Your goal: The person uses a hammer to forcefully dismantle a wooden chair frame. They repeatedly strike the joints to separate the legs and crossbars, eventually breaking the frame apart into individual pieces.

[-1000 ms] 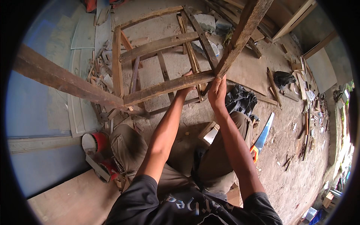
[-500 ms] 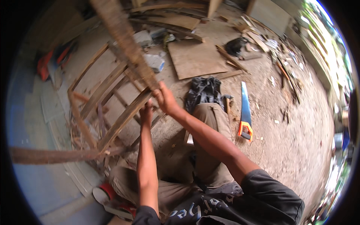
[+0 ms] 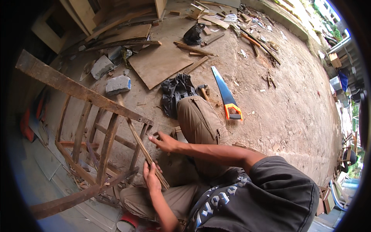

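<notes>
A long, thin wooden strip (image 3: 139, 142) slants across the near end of a rough wooden frame (image 3: 92, 96). My left hand (image 3: 152, 176) is wrapped round the lower part of the strip, above my bent leg. Just right of the strip hovers my right hand (image 3: 166, 142), fingers stretched out and apart, holding nothing. The frame stands on my left, with dark worn rails joined by several crosspieces. Its wide top board slopes down toward my right hand without touching it.
A handsaw (image 3: 225, 94) with an orange handle and a hammer (image 3: 203, 92) lie beyond my knee. Near them are a black plastic bag (image 3: 174, 92), a flat wooden panel (image 3: 158, 63) and a concrete block (image 3: 118, 84). Wood scraps (image 3: 266, 42) litter the far floor.
Both hands were on the frame's boards. My right hand has come off with its fingers spread, and my left now grips the thin strip. The view has swung to the right.
</notes>
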Action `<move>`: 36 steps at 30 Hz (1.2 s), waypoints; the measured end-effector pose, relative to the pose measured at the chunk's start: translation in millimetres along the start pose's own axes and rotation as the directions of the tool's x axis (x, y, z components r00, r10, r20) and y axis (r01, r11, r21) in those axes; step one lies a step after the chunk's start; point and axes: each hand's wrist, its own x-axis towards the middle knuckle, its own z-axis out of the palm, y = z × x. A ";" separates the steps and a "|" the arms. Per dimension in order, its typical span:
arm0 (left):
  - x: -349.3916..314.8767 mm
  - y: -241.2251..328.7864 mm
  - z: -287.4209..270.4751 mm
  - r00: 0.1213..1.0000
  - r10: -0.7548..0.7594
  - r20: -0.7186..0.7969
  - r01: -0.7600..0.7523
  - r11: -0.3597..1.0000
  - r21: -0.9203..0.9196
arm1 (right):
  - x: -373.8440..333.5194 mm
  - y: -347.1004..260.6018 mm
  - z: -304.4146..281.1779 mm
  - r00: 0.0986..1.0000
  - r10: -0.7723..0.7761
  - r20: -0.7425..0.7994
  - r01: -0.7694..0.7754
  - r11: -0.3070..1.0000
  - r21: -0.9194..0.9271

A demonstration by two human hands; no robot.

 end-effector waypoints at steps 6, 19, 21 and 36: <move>-62.4 8.4 -5.1 0.995 -0.094 0.042 0.093 0.995 0.023 | -63.5 0.7 6.0 0.943 -0.011 0.331 -0.097 0.947 0.307; -113.9 32.1 -73.4 0.950 -0.215 0.227 0.125 0.927 0.355 | -106.8 -21.9 10.5 0.960 -0.118 0.252 0.039 0.954 0.298; -120.9 25.4 -96.8 0.935 -0.219 0.280 0.073 0.890 0.451 | -105.5 -25.8 12.0 0.959 -0.145 0.245 0.088 0.969 0.231; -71.7 98.4 -63.7 0.835 0.522 0.174 -0.396 0.350 0.849 | -85.3 -95.7 -127.0 0.869 -0.175 -0.464 0.370 0.852 0.370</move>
